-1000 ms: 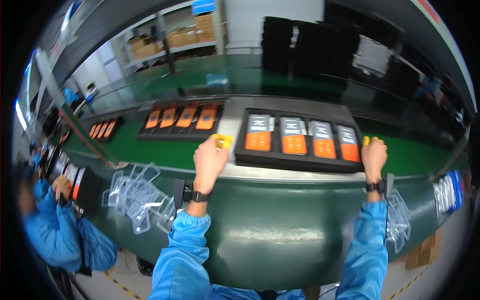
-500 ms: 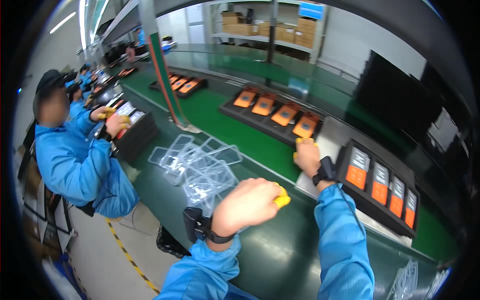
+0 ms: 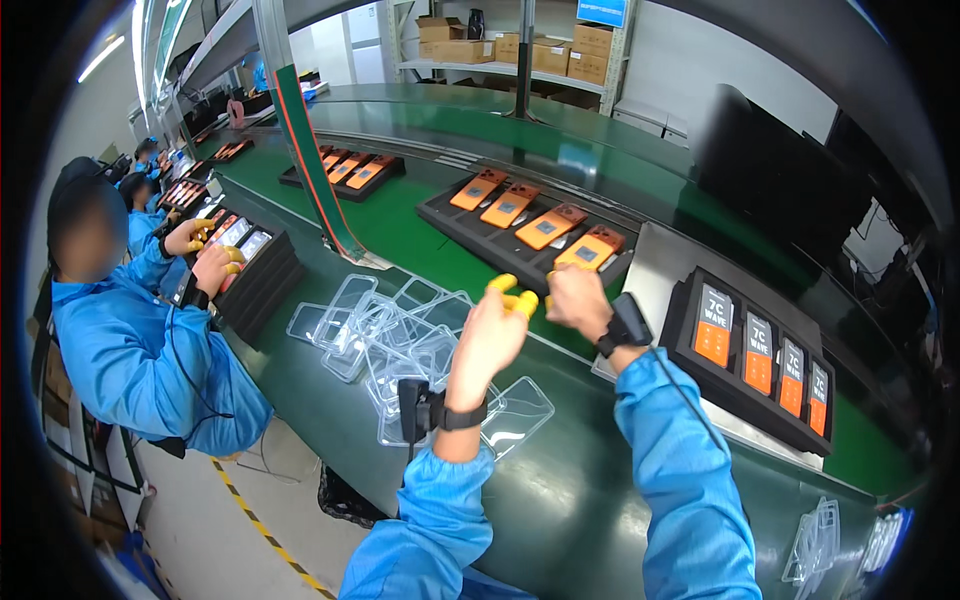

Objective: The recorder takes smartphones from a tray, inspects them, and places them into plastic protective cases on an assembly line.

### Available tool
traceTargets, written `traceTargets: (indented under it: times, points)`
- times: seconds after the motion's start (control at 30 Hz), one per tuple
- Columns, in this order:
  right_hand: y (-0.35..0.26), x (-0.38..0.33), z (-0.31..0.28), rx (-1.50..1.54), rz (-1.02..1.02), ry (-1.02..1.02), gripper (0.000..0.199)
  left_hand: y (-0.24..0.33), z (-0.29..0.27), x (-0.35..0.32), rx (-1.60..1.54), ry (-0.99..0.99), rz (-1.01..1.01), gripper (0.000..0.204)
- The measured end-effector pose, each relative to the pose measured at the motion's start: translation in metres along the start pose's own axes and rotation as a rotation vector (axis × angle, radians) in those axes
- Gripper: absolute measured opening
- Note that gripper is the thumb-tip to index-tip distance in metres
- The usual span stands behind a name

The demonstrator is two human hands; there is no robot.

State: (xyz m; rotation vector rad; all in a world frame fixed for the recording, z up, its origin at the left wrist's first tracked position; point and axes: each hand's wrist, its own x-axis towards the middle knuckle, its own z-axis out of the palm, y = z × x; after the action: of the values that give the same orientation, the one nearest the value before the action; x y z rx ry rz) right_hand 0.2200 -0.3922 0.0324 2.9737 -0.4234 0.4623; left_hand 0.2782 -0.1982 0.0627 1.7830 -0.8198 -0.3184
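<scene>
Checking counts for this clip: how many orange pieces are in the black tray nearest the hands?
4, in one row along the tray: leftmost piece, second piece, third piece, and rightmost piece by the right hand. None looks hidden.

Black trays [image 3: 478, 238] on green belt [image 3: 402, 238]

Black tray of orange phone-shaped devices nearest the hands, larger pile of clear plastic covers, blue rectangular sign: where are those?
Black tray [image 3: 480, 242]: head view, bare front part.
Clear plastic pile [image 3: 386, 345]: head view, near its middle.
Blue sign [image 3: 602, 11]: head view, its face.
</scene>
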Motion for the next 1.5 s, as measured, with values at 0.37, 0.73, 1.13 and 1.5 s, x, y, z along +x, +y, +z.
traceTargets:
  times: [0.37, 0.73, 1.13, 1.5]
  points:
    - [-0.066, -0.046, -0.021, 0.147, 0.047, 0.137, 0.018, -0.092, 0.033, 0.133, -1.079, 0.092, -0.672, 0.042]
    - [-0.076, -0.076, -0.065, 0.093, 0.004, 0.174, 0.022, -0.074, 0.024, 0.124, -1.304, 0.078, -0.562, 0.035]
    - [-0.083, -0.177, -0.139, -0.021, 0.003, 0.35, 0.012, 0.028, 0.014, 0.024, -1.376, -0.059, -0.492, 0.033]
    - [-0.124, -0.41, -0.232, -0.157, 0.081, 0.302, 0.021, 0.061, 0.032, -0.194, -1.447, -0.579, -0.351, 0.025]
